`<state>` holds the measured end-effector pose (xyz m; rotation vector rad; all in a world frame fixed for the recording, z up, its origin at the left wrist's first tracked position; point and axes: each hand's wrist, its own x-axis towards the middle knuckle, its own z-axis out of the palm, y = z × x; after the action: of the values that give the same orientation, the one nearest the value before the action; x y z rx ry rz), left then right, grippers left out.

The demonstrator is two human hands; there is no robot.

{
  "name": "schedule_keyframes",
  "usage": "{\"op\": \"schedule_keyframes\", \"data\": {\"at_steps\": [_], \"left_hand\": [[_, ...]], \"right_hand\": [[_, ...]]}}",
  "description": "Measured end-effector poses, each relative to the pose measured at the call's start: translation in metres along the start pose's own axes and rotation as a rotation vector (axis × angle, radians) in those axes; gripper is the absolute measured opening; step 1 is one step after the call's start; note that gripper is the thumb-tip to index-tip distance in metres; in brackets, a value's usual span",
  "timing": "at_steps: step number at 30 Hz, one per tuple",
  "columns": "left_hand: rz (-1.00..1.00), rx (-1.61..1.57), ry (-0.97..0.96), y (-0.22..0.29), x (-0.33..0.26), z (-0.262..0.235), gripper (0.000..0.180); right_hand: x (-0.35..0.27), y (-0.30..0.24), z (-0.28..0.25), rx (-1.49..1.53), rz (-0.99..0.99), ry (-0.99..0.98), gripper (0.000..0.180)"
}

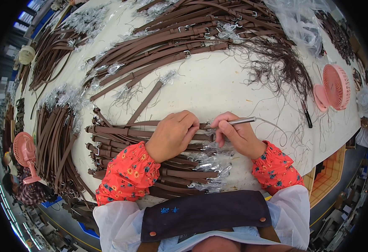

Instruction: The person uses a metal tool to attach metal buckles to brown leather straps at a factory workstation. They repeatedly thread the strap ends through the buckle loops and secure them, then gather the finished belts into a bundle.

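Note:
My left hand (pixel 172 135) is closed, thumb and fingers pinching the end region of a brown leather strap (pixel 146 124) that runs off to the left. Just right of it, my right hand (pixel 239 136) grips a slim silver pen-shaped tool (pixel 243 120) with a thin cord trailing right. The tool's tip is near the strap end, but the fingers partly hide it. Beneath both hands lies a pile of brown straps (pixel 180 173) with metal buckles; many of their right ends are wrapped in clear plastic (pixel 213 161).
More strap piles lie at the far side (pixel 167 44) and left (pixel 56 143) of the white table (pixel 209 84). Dark loose threads (pixel 276 63) spread at the far right near a black pen-like stick (pixel 308 115). Pink fans stand right (pixel 334 87) and left (pixel 24 151).

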<state>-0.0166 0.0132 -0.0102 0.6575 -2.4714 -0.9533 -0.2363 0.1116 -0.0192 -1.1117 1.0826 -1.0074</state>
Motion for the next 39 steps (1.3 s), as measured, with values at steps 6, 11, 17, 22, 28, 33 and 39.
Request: {"op": "schedule_keyframes", "data": {"at_steps": [6, 11, 17, 22, 28, 33, 39], "left_hand": [[-0.083, -0.050, 0.003, 0.001, -0.001, -0.001, 0.010], [-0.146, -0.123, 0.076, 0.000, 0.000, 0.003, 0.014], [-0.103, -0.082, -0.006, -0.002, 0.005, 0.005, 0.008], [-0.116, -0.038, 0.026, -0.004, 0.003, 0.008, 0.005], [-0.205, -0.160, 0.017, -0.006, 0.000, 0.002, 0.008], [-0.267, -0.238, -0.033, 0.001, 0.003, -0.004, 0.015], [-0.125, -0.147, -0.011, -0.007, 0.002, 0.004, 0.007]], "right_hand": [[0.000, 0.000, -0.001, 0.009, -0.004, -0.004, 0.030], [0.000, 0.001, -0.001, 0.076, -0.066, 0.021, 0.029], [0.001, 0.008, -0.004, 0.050, -0.168, 0.064, 0.029], [0.000, 0.002, -0.002, 0.055, -0.040, 0.003, 0.029], [0.001, -0.002, -0.001, 0.052, -0.001, -0.023, 0.029], [-0.001, 0.002, -0.001, 0.095, -0.054, 0.020, 0.028], [0.000, 0.003, -0.004, 0.059, -0.073, 0.017, 0.028]]}}
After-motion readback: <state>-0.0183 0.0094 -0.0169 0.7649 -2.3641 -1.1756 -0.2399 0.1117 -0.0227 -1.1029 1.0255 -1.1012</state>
